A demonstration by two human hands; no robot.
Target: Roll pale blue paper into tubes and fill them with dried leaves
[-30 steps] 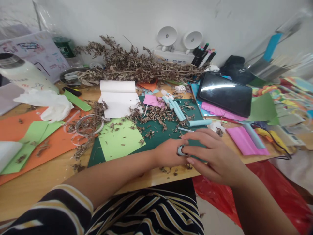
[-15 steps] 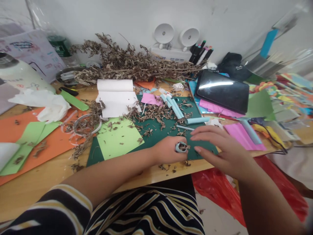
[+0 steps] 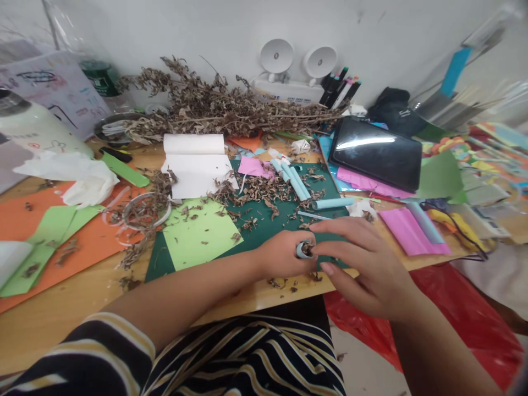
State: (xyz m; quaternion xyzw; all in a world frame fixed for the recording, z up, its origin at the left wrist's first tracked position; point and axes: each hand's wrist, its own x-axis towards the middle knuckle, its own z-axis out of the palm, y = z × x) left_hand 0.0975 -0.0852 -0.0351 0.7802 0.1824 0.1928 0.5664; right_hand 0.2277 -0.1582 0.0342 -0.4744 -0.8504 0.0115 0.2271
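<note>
Wrapped in my left hand (image 3: 284, 254) is a light blue paper tube (image 3: 301, 251), its open end facing up and filled with dried leaf bits. My right hand (image 3: 367, 261) reaches in from the right, fingers stretched and apart, with one fingertip at the tube's mouth by the leaves. Behind my hands, crumbled dried leaves (image 3: 268, 190) lie over a green cutting mat (image 3: 256, 217). More blue paper tubes (image 3: 295, 179) rest on the mat, and another blue tube (image 3: 332, 203) lies just beyond my right hand.
A bundle of dried stalks (image 3: 231, 107) lies along the wall. Left stand a roll of tape (image 3: 147, 210), crumpled tissue (image 3: 88, 179) and a bottle (image 3: 39, 124). A black tablet (image 3: 377, 154) leans at the right. A red plastic bag (image 3: 454, 313) hangs below the table edge.
My right hand has moved left to the tube's mouth, one finger now at the leaves there. My left hand keeps its hold on the tube in nearly the same spot.
</note>
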